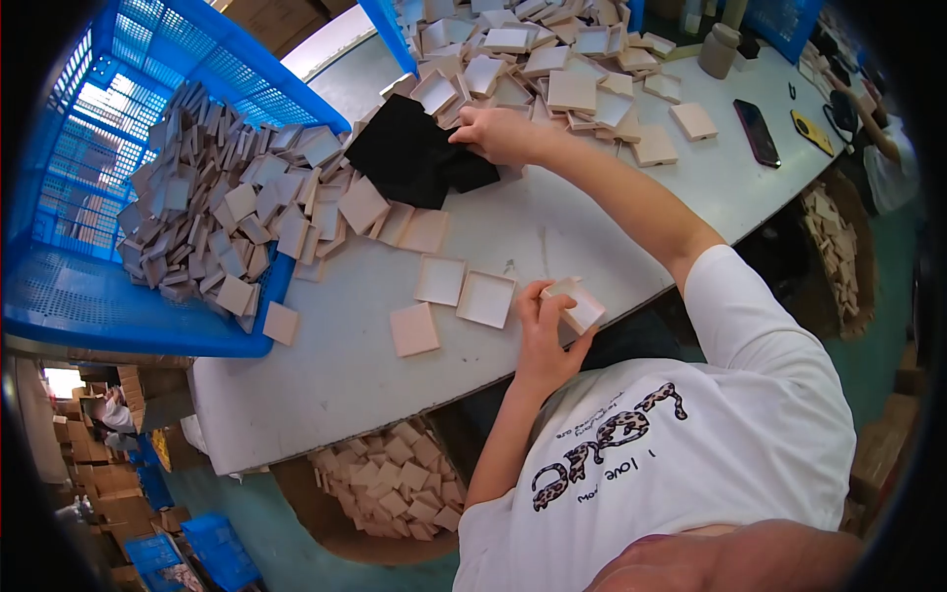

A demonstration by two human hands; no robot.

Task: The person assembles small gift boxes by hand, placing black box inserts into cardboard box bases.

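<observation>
My left hand is closed around a small shallow pale box near the table's front edge. My right hand reaches across the table, its fingers pinched at the edge of a black cloth. The cloth lies crumpled over pale box pieces. Between the cloth and my left hand lie two open square trays, one beside the other, and a flat pale piece.
A tipped blue crate spills many pale pieces at left. Another heap covers the table's far side. A jar, dark phone and yellow object lie right. A filled container sits below the table. Another person is at far right.
</observation>
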